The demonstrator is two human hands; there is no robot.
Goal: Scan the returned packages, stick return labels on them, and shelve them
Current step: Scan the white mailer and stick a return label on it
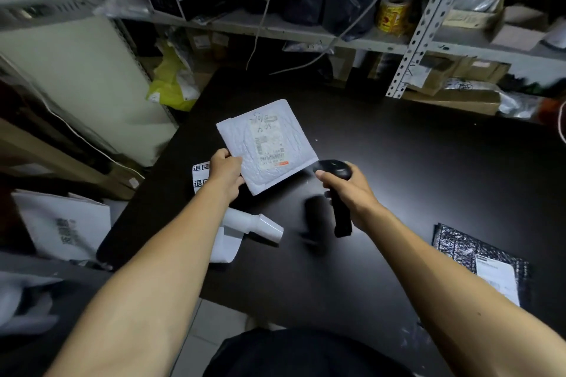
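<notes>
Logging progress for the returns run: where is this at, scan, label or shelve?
Nothing looks finished. In hand: the left hand holds a white padded envelope by its corner over the black table, and the right hand points a black scanner at its barcode label. So it's the scan step. Left: a return sticker from the label roll, then shelving. A dark mailer waits at the table's right edge.
</notes>
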